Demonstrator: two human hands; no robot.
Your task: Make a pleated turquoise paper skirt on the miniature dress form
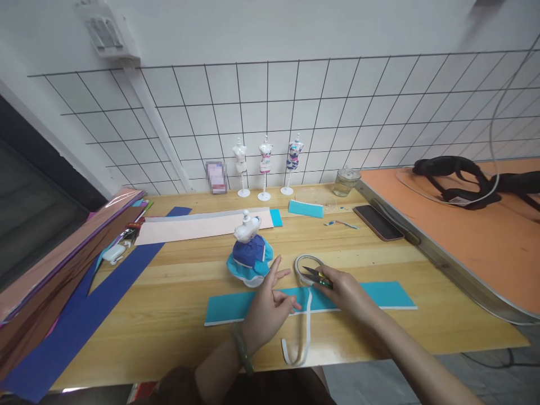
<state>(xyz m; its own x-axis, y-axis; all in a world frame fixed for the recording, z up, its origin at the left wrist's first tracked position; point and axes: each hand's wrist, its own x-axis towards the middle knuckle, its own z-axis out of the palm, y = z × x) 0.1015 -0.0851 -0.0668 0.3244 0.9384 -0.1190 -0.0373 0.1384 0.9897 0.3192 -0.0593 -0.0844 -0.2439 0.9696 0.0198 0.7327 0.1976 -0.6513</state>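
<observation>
the dressed mannequin (250, 250) kinda blocks the spot just beyond the left hand (270, 306), but there's a decent lane between the tape roll (297, 268) and the phone (378, 222) tbh.

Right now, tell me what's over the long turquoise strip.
White tape crosses the strip; left hand and right hand cover parts, so anything beneath them can't be seen.

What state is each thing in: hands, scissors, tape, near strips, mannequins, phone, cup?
Left hand: fingers apart, over long teal strip
Right hand: closed on scissors
Scissors: blades parted
Tape roll: lying flat
White strip: bent into a J
Long teal strip: spread flat
Dressed mannequin: upright
Rear mannequins: upright on stands
Phone: face up, screen dark
Cup: holding liquid
</observation>
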